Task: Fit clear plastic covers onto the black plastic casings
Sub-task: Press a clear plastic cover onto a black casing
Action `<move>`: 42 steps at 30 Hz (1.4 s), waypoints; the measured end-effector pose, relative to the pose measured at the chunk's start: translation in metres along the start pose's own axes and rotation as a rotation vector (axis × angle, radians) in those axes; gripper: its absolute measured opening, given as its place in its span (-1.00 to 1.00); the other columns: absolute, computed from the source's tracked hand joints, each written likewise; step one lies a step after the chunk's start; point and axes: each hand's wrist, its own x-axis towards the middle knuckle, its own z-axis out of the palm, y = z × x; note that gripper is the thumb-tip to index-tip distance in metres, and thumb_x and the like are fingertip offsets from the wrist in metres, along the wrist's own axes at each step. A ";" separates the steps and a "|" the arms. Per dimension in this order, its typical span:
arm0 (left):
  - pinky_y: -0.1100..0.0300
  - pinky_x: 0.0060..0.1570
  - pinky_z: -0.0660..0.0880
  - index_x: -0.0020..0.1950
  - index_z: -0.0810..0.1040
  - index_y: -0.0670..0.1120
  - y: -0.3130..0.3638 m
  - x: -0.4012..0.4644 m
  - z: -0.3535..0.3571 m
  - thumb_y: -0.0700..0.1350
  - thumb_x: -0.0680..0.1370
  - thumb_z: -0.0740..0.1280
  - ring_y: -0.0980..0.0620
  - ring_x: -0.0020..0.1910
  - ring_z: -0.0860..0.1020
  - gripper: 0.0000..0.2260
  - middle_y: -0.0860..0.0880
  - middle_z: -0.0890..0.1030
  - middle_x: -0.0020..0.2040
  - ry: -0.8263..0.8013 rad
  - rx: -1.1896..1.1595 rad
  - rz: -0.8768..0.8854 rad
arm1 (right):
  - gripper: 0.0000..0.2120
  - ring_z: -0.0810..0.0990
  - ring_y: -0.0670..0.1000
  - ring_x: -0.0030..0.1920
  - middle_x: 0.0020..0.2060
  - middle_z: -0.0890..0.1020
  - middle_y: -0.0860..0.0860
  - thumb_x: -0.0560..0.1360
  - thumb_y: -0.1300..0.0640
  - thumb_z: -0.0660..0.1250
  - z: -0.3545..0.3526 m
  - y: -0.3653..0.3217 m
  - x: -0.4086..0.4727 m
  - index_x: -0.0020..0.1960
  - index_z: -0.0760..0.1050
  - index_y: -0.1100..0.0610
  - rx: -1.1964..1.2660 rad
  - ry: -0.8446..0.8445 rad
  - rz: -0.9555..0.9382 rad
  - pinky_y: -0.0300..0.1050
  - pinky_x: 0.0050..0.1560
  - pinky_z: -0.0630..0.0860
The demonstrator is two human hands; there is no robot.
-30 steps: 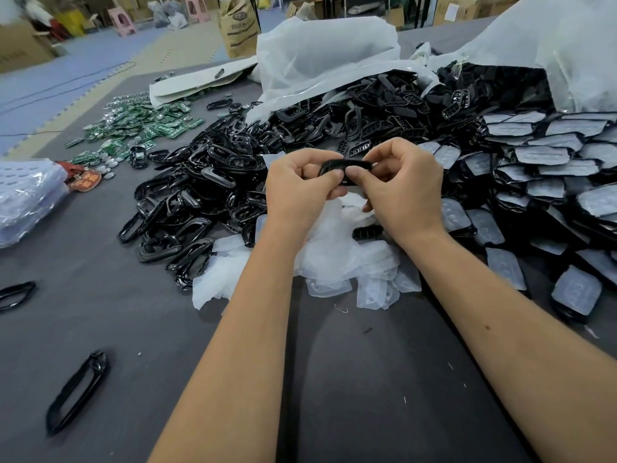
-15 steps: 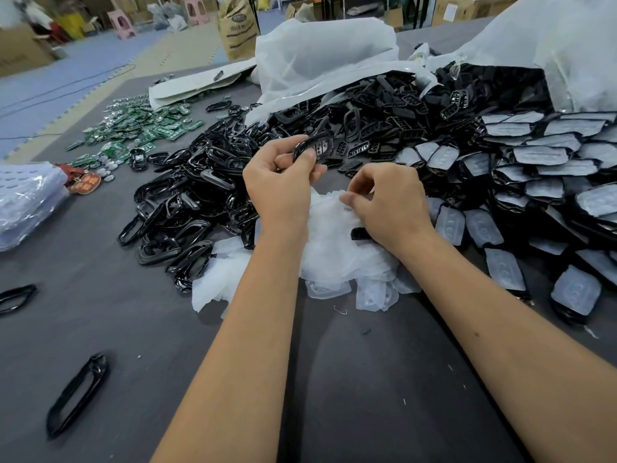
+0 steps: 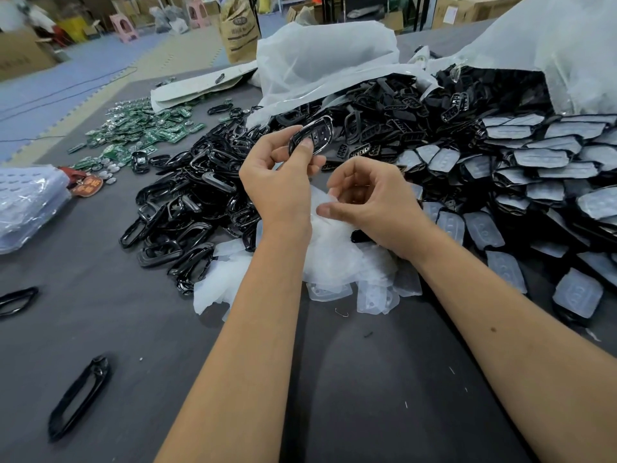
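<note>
**A:** so where's this job at? Left hand is pinching one black casing between thumb and fingers, holding it up off the table with the button holes facing the camera. No cover on it yet as far as I can tell.

**B:** yeah, and the right hand is curling over the cover pile, thumb and fingertips closing on the edge of a clear cover. Looks like a pinch, but the stuff is see-through, so I can't swear it's only one piece.

**A:** so it's sitting in the pick-a-cover step, fitting is coming next I'd guess.

**B:** agreed. Going outward: finished ones are lying in overlapping rows off to the right, casings with covers on, quite a lot of them.

**A:** but the bare casing heap behind the hands is spilling out of a white bag and looks big. Frames are piling up on the left, green boards further back.

**B:** so a decent chunk is done, plenty is waiting. Nowhere near wrapping up imo.
</note>
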 end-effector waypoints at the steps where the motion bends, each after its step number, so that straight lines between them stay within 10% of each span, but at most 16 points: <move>1: 0.23 -0.32 0.54 0.02 0.65 -0.22 0.000 0.000 0.000 -0.42 0.54 0.41 0.03 -0.41 0.63 -0.86 0.15 0.46 -0.49 0.000 0.002 -0.001 | -0.72 0.55 -0.02 -0.26 -0.22 0.65 0.08 0.36 0.20 0.68 0.001 0.000 0.000 -0.07 0.61 0.19 -0.029 -0.003 0.003 -0.15 -0.19 0.54; 4: 0.25 -0.35 0.53 0.02 0.65 -0.22 -0.001 0.001 -0.001 -0.41 0.54 0.41 0.03 -0.42 0.63 -0.86 0.14 0.44 -0.49 0.011 0.009 0.000 | -0.85 0.62 0.04 -0.25 -0.23 0.72 0.13 0.41 0.24 0.63 0.003 -0.002 0.000 -0.16 0.67 0.20 -0.087 -0.038 0.016 0.05 -0.12 0.62; 9: 0.23 -0.35 0.53 0.03 0.65 -0.23 0.002 0.002 -0.004 -0.39 0.54 0.41 0.01 -0.40 0.64 -0.88 0.10 0.48 -0.44 0.084 0.022 0.070 | -0.97 0.55 -0.14 -0.28 -0.26 0.67 -0.04 0.52 0.23 0.53 0.009 -0.001 0.001 -0.10 0.70 0.16 -0.137 -0.043 -0.032 -0.27 -0.20 0.49; 17: 0.24 -0.32 0.52 0.00 0.66 -0.17 0.004 0.005 -0.008 -0.37 0.54 0.42 0.00 -0.38 0.66 -0.87 -0.21 0.52 -0.15 0.122 -0.012 0.103 | -0.92 0.60 -0.10 -0.19 -0.22 0.67 0.01 0.55 0.25 0.47 0.003 0.000 0.001 -0.11 0.62 0.14 -0.110 0.151 -0.093 -0.26 -0.18 0.55; 42: 0.24 -0.32 0.53 -0.06 0.67 -0.17 -0.013 -0.001 -0.011 -0.44 0.51 0.38 0.00 -0.38 0.62 -0.80 -0.11 0.62 -0.16 -0.036 0.086 -0.063 | -0.87 0.76 0.17 -0.22 -0.23 0.69 0.09 0.54 0.35 0.47 0.002 -0.006 -0.001 0.06 0.59 0.31 0.260 0.232 0.010 -0.10 -0.29 0.64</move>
